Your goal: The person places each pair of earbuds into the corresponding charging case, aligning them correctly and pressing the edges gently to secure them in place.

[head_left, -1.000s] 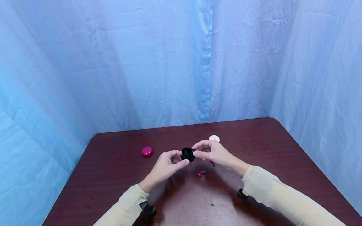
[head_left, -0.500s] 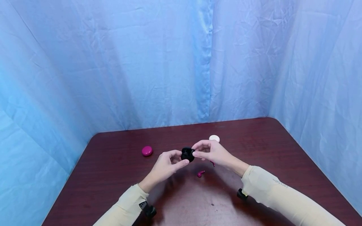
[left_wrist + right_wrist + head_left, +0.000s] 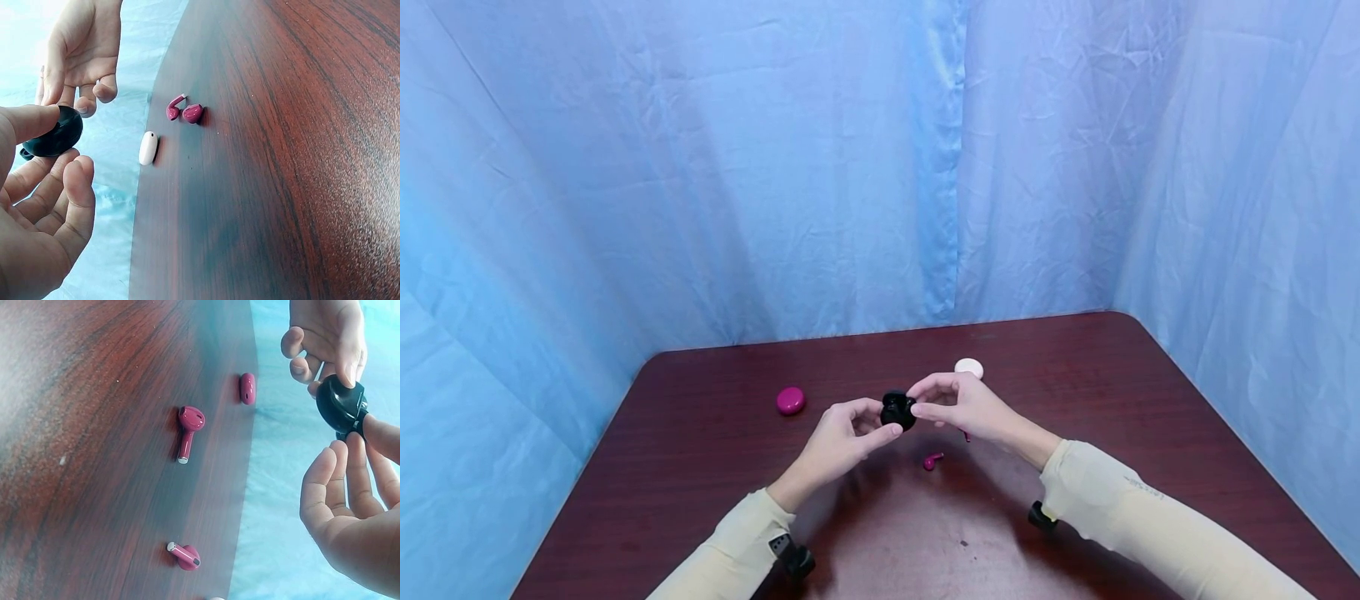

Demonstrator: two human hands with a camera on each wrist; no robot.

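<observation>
Above the table, my left hand [image 3: 837, 443] grips a small round black earbud case [image 3: 897, 416], thumb on the near side and fingers behind. Its lid stands raised in the head view. At the case's right side my right hand [image 3: 968, 407] pinches a small black earbud [image 3: 354, 430] between thumb and index finger; the fingertips cover most of it. On the table below lie two magenta earbuds with stems, one nearer [image 3: 931, 462] and the other [image 3: 186, 556] partly hidden under my right hand in the head view.
A round magenta case [image 3: 790, 402] rests on the dark red wooden table [image 3: 715, 467], left of the hands. Behind my right hand sits a white round case [image 3: 968, 366]. Light blue curtains [image 3: 820, 183] hang along the table's back and sides.
Almost nothing differs. Both hands keep their hold at the black case, with only a very slight shift of the right fingertips.
</observation>
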